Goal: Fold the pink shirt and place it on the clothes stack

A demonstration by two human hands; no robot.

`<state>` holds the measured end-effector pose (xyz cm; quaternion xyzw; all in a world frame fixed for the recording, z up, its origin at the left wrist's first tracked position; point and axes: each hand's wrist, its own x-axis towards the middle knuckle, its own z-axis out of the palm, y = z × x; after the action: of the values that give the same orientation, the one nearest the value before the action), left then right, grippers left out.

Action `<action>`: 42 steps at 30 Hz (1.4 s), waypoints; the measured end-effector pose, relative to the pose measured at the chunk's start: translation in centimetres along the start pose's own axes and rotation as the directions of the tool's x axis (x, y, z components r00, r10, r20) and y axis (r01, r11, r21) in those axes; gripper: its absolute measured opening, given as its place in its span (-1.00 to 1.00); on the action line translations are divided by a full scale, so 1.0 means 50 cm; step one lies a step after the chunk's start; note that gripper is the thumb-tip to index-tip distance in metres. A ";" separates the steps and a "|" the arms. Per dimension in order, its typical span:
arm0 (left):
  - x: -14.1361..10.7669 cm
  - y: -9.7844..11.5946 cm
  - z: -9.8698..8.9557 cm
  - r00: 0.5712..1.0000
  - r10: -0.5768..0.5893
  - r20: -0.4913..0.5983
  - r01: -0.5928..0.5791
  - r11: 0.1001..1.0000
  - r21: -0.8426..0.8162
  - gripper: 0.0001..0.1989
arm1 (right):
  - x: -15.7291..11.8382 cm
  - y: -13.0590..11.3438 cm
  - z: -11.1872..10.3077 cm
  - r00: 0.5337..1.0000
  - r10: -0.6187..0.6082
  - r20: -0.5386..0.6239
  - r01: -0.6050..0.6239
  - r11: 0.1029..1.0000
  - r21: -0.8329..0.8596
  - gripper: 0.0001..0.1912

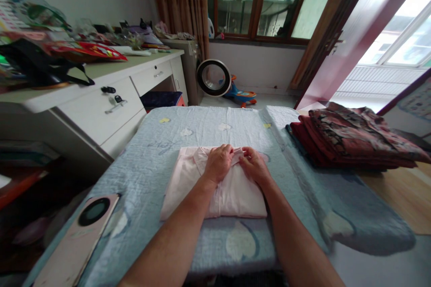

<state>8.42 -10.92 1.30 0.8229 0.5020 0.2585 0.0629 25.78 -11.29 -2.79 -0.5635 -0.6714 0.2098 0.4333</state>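
Observation:
A pale pink collared shirt [188, 184] lies folded into a flat rectangle on the blue patterned cloth [168, 143]. My left hand [218, 162] is closed at the collar near the shirt's far edge, fingers curled on the fabric. Just to its right, my right hand [255, 165] pinches the collar's other end between thumb and fingers. A short stretch of the collar [237, 156] shows between the two hands. Parts of the shirt's middle are hidden under my hands and left forearm.
A stack of folded dark red and patterned clothes [353, 136] sits at the right. A pink phone-like object [79, 237] lies at the near left edge. Left stands a cluttered white desk [101, 107]; behind are a washing machine's open round door [213, 78] and a blue ride-on toy [242, 94].

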 end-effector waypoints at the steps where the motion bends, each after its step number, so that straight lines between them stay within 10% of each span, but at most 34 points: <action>1: 0.001 0.000 0.001 1.000 -0.011 -0.006 0.011 1.000 0.020 -0.90 | -0.001 0.001 -0.002 1.000 -0.004 0.010 0.004 1.000 -0.030 -0.71; 8: -0.005 0.022 -0.004 0.996 0.050 -0.075 -0.032 0.973 0.228 -0.83 | -0.005 -0.007 -0.007 1.000 0.014 -0.017 -0.019 0.950 -0.312 -0.72; 14: -0.013 0.025 0.009 0.973 0.220 0.075 -0.229 0.959 0.169 -0.79 | -0.005 -0.004 -0.022 0.998 0.034 -0.052 -0.053 0.901 -0.430 -0.76; 26: -0.023 0.009 0.042 0.997 -0.057 0.055 0.047 0.986 0.158 -0.62 | -0.010 0.024 -0.041 0.995 0.085 -0.047 -0.095 0.948 -0.303 -0.82; 42: 0.059 0.019 -0.014 0.929 -0.315 0.195 0.338 0.936 -0.098 -0.85 | -0.014 0.023 -0.034 0.998 0.024 -0.059 -0.047 0.913 -0.405 -0.69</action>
<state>9.91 -8.94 3.29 0.7415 0.6067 0.2027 0.2024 27.81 -11.97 -2.99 -0.6587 -0.6782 0.0584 0.3205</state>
